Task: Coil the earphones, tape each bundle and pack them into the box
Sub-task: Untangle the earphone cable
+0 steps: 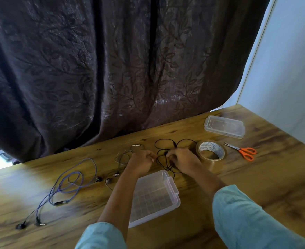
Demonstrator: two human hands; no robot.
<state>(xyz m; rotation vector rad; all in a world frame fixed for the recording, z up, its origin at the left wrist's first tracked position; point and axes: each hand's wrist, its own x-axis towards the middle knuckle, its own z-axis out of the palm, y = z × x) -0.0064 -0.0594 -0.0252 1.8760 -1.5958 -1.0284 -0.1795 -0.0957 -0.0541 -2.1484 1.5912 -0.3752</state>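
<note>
Head view: black earphones (pixel 174 144) in pinch of left hand (pixel 141 161) and right hand (pixel 183 159), beyond box (pixel 153 196)

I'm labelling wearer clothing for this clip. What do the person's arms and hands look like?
The left sleeve and right sleeve are light teal, ending above the wrists. The left hand and right hand are bare: no gloves, watch or bracelet visible.

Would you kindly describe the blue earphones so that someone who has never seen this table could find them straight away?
On the wooden table, look left of the clear box in front of the person. The blue earphones lie there in loose, uncoiled loops. Theirs is the only blue cord: the grey earphones and black earphones lie further right.
</note>
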